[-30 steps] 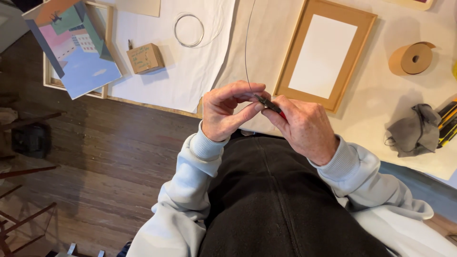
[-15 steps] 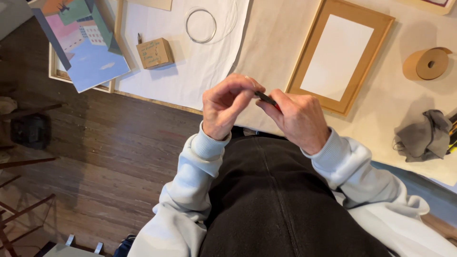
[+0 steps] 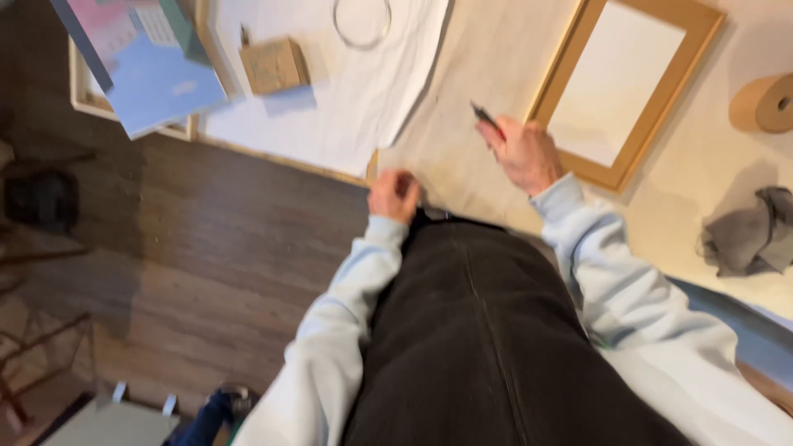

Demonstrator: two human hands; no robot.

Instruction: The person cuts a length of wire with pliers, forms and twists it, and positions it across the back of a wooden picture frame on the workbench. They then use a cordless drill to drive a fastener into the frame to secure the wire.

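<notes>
Two hands apart, right hand (image 3: 522,154) gripping dark tool (image 3: 486,117), left hand (image 3: 394,195) at table edge (image 3: 281,158)

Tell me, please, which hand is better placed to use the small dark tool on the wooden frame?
Probably the right hand: it grips the dark tool beside the wooden frame. The left hand sits at the table edge.

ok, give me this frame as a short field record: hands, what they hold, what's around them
left hand: curled at the table edge, contents hidden
right hand: raised, gripping a small dark tool
nearest item: wooden frame, beside right hand
further left: white sheet, wire ring, small cardboard box
right side: tape roll, grey cloth
image: motion-blurred
</notes>
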